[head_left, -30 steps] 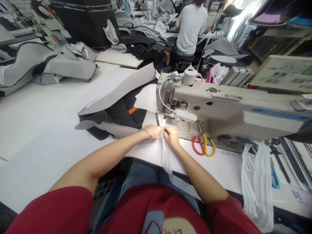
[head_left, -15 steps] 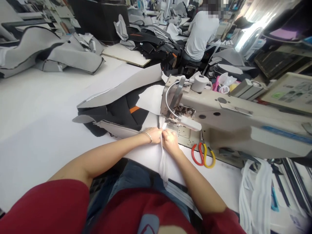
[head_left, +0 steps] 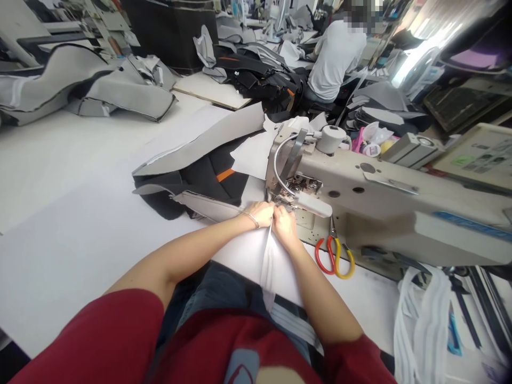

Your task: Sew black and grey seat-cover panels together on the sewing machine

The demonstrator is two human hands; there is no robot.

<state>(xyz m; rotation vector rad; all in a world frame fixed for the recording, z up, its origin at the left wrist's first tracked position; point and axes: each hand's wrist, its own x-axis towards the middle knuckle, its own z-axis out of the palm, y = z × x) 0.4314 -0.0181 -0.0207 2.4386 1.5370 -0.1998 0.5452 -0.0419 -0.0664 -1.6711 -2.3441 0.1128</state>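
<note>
My left hand (head_left: 262,213), with a metal bangle at the wrist, and my right hand (head_left: 285,226) meet just in front of the presser foot (head_left: 290,198) of a beige industrial sewing machine (head_left: 372,197). Both pinch a white fabric strip (head_left: 269,272), which hangs from them over the table edge toward my lap. Beside my hands lies a black and grey padded panel (head_left: 200,178) with an orange accent. The fingers hide the strip's end near the needle. Red and yellow scissors (head_left: 335,258) rest to the right of my right hand.
The white table (head_left: 72,213) runs left of the machine. Finished grey and black padded pieces (head_left: 92,88) lie at the far left, and a bundle of white strips (head_left: 422,325) hangs at right. A co-worker (head_left: 336,66) sits sewing further back among piled panels.
My hands have moved slightly closer to the presser foot, still pinching the white strip. The view has swung a little, shifting the machine rightward in the picture.
</note>
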